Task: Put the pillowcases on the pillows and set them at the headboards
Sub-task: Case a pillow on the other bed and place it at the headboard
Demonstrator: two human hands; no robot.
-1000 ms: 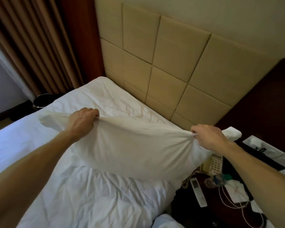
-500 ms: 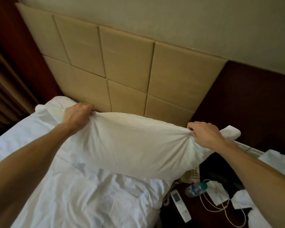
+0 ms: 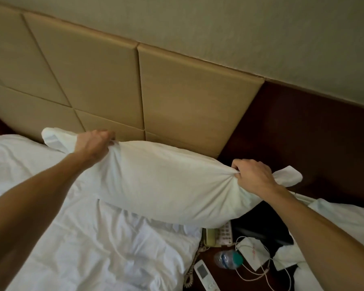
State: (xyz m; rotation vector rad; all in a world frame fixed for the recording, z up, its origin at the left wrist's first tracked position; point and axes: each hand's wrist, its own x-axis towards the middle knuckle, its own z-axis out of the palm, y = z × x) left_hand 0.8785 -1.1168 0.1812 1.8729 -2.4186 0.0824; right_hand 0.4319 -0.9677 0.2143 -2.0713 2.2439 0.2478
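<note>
Head view: One white pillow [image 3: 166,185], already inside its pillowcase, hangs in the air between two bare hands. It is above the head of a bed [image 3: 72,238] and in front of the lower edge of the padded headboard [image 3: 187,91]. The left hand [image 3: 93,143] has its fingers curled tight around bunched cloth at the pillow's left end. The right hand [image 3: 253,177] pinches gathered cloth at the right end. A loose flap of case spills past each fist, two flaps in all.

The bed's white sheet lies rumpled and creased beneath the pillow. To its right, a dark nightstand [image 3: 235,280] carries:

- one telephone [image 3: 219,235] with a coiled cord
- one plastic water bottle [image 3: 227,259] lying on its side
- one white remote control [image 3: 205,274]
- one white paper packet [image 3: 253,250] ringed by a thin white cable
- one black item [image 3: 261,227], too dark to identify

More white bedding [image 3: 345,217] shows at the right edge. The tan headboard is divided into square panels. It meets a dark wood wall panel [image 3: 303,133] on the right, below a pale wall [image 3: 240,28].
</note>
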